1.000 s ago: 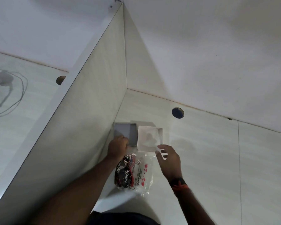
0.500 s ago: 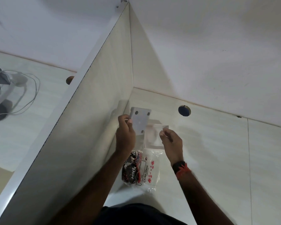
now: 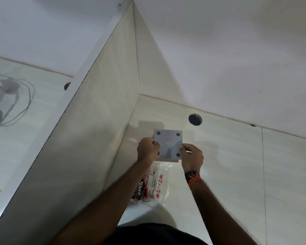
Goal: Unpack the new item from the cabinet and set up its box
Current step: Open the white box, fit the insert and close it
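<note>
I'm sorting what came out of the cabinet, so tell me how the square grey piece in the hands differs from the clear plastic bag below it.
The square grey piece is flat, opaque, plain with dark round dots at its corners; the plastic bag is clear, crinkled, printed in red and black. The left hand and right hand hold the piece, while the bag lies untouched on the shelf surface. Both sit in the same compartment.

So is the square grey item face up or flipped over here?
Flipped over, it seems: the square grey item shows a flat face with round dark pads at its corners, held between the left hand and right hand.
</note>
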The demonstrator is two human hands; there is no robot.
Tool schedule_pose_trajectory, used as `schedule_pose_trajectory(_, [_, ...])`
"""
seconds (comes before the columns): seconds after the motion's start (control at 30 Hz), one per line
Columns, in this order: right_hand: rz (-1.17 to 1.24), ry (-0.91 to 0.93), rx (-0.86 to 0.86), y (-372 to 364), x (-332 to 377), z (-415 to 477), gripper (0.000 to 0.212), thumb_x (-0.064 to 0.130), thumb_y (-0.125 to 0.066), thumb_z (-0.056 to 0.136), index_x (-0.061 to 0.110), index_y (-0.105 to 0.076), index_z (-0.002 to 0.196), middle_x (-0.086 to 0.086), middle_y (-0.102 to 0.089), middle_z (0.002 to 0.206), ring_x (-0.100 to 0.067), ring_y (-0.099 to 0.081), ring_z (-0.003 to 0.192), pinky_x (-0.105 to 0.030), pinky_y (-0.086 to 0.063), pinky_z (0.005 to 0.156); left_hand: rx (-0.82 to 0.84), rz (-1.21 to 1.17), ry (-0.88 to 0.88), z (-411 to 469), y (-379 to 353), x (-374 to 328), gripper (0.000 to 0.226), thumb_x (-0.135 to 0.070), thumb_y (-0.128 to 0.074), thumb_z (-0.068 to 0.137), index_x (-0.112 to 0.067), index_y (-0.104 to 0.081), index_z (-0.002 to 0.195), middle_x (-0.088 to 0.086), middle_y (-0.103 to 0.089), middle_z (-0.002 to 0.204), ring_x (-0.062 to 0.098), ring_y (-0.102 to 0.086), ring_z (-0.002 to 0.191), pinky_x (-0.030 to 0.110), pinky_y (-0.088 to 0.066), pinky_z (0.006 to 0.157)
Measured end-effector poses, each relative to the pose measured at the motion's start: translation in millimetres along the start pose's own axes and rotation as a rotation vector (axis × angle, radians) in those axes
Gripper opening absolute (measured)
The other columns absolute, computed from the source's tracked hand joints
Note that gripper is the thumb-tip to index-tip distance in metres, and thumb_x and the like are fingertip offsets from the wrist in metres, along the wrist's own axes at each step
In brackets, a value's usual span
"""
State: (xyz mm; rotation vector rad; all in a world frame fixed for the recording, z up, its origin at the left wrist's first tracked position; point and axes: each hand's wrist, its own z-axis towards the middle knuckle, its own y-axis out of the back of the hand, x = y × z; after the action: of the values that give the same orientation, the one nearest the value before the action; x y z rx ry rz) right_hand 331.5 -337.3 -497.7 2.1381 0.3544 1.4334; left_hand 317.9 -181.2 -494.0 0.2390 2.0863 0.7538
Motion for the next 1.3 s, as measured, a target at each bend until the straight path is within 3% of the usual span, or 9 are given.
schedule_pose_trajectory(0.2, [-0.090, -0.033, 0.060, -10, -11, 2, 0.017, 0.019, -0.066, 0.093, 0.008, -0.076, 0.102, -0.005, -0.075, 0.100, -0.004, -0.055, 0.064, -0.009, -0.037, 0.059, -0.067, 0.044, -0.030, 2, -5, 9, 0.017, -0.016, -0.064, 0.087, -0.006, -0.075, 0.096, 0.007, -0.078, 0.090, 0.013, -0.063, 0.057, 0.013, -0.047, 0.044])
schedule_pose_trajectory(0.43, [-0.083, -0.038, 0.094, -15, -17, 0, 0.013, 0.017, -0.066, 0.093, 0.012, -0.074, 0.101, 0.004, -0.070, 0.091, 0.007, -0.057, 0.057, -0.010, -0.042, 0.061, -0.083, 0.056, -0.066, -2, -5, 17, 0.020, -0.016, -0.062, 0.088, -0.005, -0.076, 0.099, 0.007, -0.078, 0.091, 0.013, -0.063, 0.063, 0.006, -0.037, 0.036])
schedule_pose_trajectory(0.57, [-0.127, -0.032, 0.102, -18, -20, -1, 0.014, 0.020, -0.066, 0.093, 0.013, -0.073, 0.103, 0.001, -0.070, 0.094, 0.007, -0.057, 0.060, -0.009, -0.041, 0.060, -0.104, 0.060, -0.046, -5, -8, 18, 0.022, -0.017, -0.063, 0.087, -0.005, -0.072, 0.103, 0.009, -0.076, 0.097, 0.023, -0.072, 0.079, 0.012, -0.038, 0.046])
schedule_pose_trajectory(0.7, [-0.139, -0.046, 0.101, -17, -19, -2, 0.017, 0.024, -0.068, 0.091, 0.012, -0.071, 0.103, -0.001, -0.071, 0.096, -0.008, -0.061, 0.066, -0.023, -0.048, 0.069, -0.102, 0.086, -0.005, -3, -7, 20, 0.038, -0.021, -0.066, 0.086, -0.003, -0.065, 0.120, 0.012, -0.070, 0.109, 0.028, -0.070, 0.092, 0.027, -0.053, 0.064])
schedule_pose_trajectory(0.8, [-0.146, -0.117, 0.116, -15, -17, 4, 0.027, 0.028, -0.071, 0.089, 0.010, -0.066, 0.109, 0.000, -0.067, 0.096, -0.016, -0.059, 0.080, -0.028, -0.047, 0.076, 0.032, 0.050, 0.034, 0, -6, 22, 0.029, -0.022, -0.061, 0.092, -0.004, -0.067, 0.114, 0.012, -0.073, 0.096, 0.024, -0.073, 0.073, 0.035, -0.063, 0.063])
schedule_pose_trajectory(0.97, [-0.058, -0.312, 0.409, -15, -9, 19, 0.021, 0.013, -0.053, 0.096, 0.002, -0.065, 0.110, -0.016, -0.066, 0.093, -0.024, -0.063, 0.056, -0.030, -0.055, 0.053, 0.152, -0.024, 0.126, 2, -2, 15, 0.034, -0.026, -0.053, 0.097, 0.000, -0.065, 0.114, 0.014, -0.073, 0.090, 0.024, -0.074, 0.065, 0.037, -0.064, 0.060])
schedule_pose_trajectory(1.03, [0.036, -0.319, 0.412, -15, -5, 19, 0.018, 0.010, -0.050, 0.097, 0.002, -0.065, 0.103, -0.018, -0.066, 0.093, -0.029, -0.067, 0.059, -0.038, -0.061, 0.061, 0.153, -0.047, 0.127, -2, -3, 8, 0.051, -0.047, -0.049, 0.091, -0.003, -0.064, 0.111, 0.013, -0.073, 0.092, 0.026, -0.074, 0.070, 0.040, -0.064, 0.063])
schedule_pose_trajectory(1.13, [0.177, -0.227, 0.334, -12, 3, 12, 0.032, 0.034, -0.052, 0.099, 0.006, -0.060, 0.114, -0.016, -0.067, 0.111, -0.035, -0.073, 0.087, -0.045, -0.063, 0.076, 0.075, -0.154, 0.177, -9, -3, -3, 0.073, -0.076, -0.033, 0.082, -0.011, -0.062, 0.103, 0.010, -0.071, 0.092, 0.029, -0.073, 0.077, 0.044, -0.063, 0.071])
schedule_pose_trajectory(1.3, [0.497, -0.130, 0.258, -7, 11, -19, 0.031, 0.049, -0.044, 0.101, 0.020, -0.044, 0.109, -0.006, -0.056, 0.118, -0.022, -0.065, 0.107, -0.039, -0.058, 0.091, 0.042, -0.689, 0.392, -17, 8, -10, 0.062, -0.070, -0.040, 0.090, -0.013, -0.055, 0.109, 0.011, -0.065, 0.100, 0.032, -0.070, 0.092, 0.046, -0.062, 0.079])
